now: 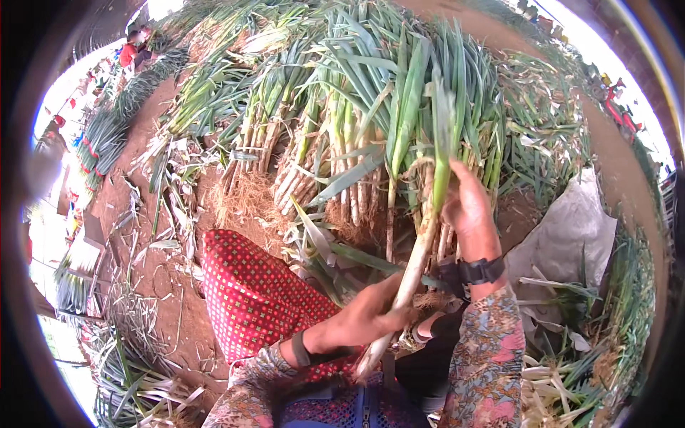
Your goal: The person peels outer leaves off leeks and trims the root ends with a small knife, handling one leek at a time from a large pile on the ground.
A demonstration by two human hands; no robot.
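Observation:
A long leek (419, 264) slants up and away in front of me, its white shaft low and its green leaves on top. My left hand (367, 312) is wrapped around the lower part of the white shaft. Higher up, where white turns to green, my right hand (471, 207) closes against the stalk from the right side; its fingertips are partly hidden and a little blurred. Dry, peeling sheath hangs at the leek's neck. Just beyond my hands lie bunched leeks (349, 150) with roots toward me and green leaves away.
Red patterned cloth (260, 292) covers my left knee. A whitish sack (567, 225) lies at the right, beside more leeks (564, 381). Peeled leaf scraps (164, 242) litter the brown soil at the left. Another person (130, 53) in red is far off at upper left.

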